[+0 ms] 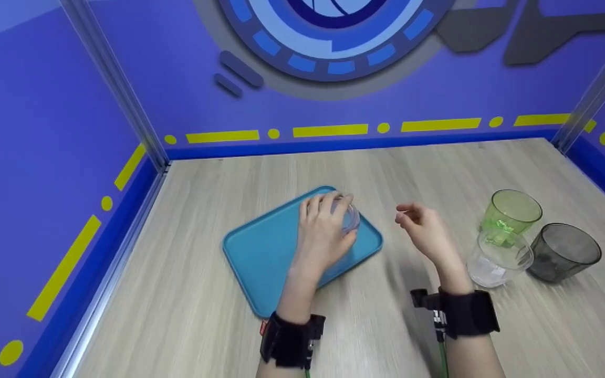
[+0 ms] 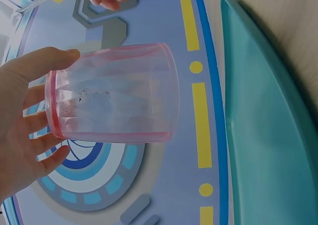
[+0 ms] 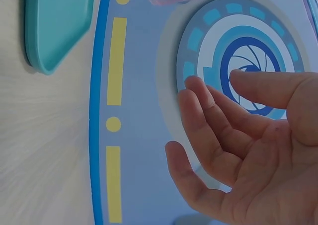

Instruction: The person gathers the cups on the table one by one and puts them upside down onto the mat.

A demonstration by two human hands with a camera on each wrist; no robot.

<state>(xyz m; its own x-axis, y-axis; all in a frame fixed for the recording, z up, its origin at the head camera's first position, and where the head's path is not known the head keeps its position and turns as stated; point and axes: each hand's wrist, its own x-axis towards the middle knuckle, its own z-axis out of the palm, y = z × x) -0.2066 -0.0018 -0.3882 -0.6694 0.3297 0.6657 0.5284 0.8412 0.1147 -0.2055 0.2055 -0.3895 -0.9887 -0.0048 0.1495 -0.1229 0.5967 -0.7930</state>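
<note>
My left hand [image 1: 319, 233] is over the blue-green tray [image 1: 260, 257] and grips a clear, pink-tinted plastic cup [image 2: 119, 93] by its upper end. In the left wrist view the thumb lies along one side of the cup and the fingers along the other, with a gap between the cup's lower end and the tray. From the head view the hand covers much of the cup. To the right of the tray, my right hand [image 1: 428, 231] hovers with fingers loosely bent and nothing in them, as the right wrist view confirms.
Three more cups stand close together on the right side of the table: a green one [image 1: 512, 210], a clear one [image 1: 491, 265] and a dark grey one [image 1: 560, 257]. Blue-purple walls [image 1: 302, 113] with yellow markings enclose the wood-grain table [image 1: 187, 294] at the back and sides.
</note>
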